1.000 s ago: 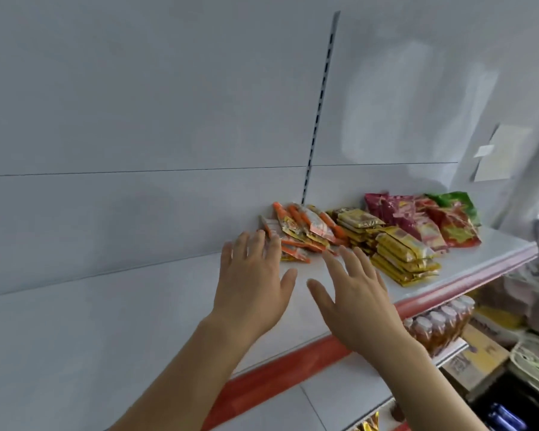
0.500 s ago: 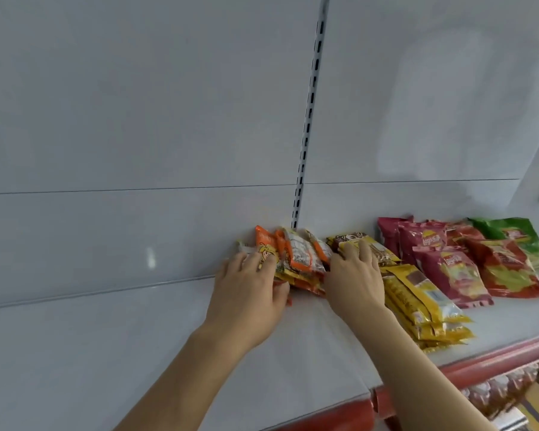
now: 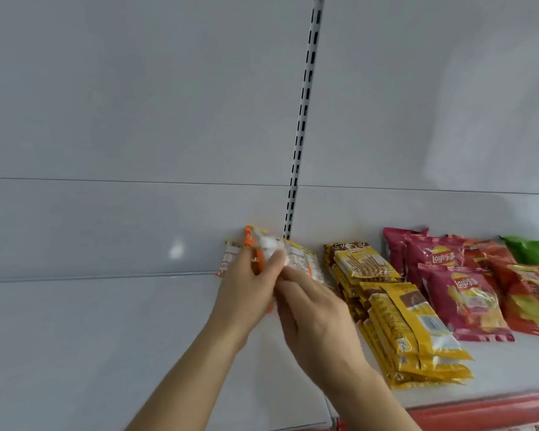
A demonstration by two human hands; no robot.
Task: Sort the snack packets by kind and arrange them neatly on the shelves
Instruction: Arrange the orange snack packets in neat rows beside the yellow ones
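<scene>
on shelf [image 3: 106, 353]: gripped orange packets [image 3: 296, 259]

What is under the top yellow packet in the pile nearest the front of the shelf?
More yellow packets of the same kind lie under the top yellow packet, their edges showing at the front. How many, and whether anything else lies beneath, is covered. The pile rests on the white shelf.

Soft daylight, slight blur, wide-angle warp

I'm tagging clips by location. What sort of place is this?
Most likely a small shop's display shelving: a white shelf with a red front edge, a slotted upright in the back panel, and branded crisp packets lying beside stacked yellow packets.
</scene>
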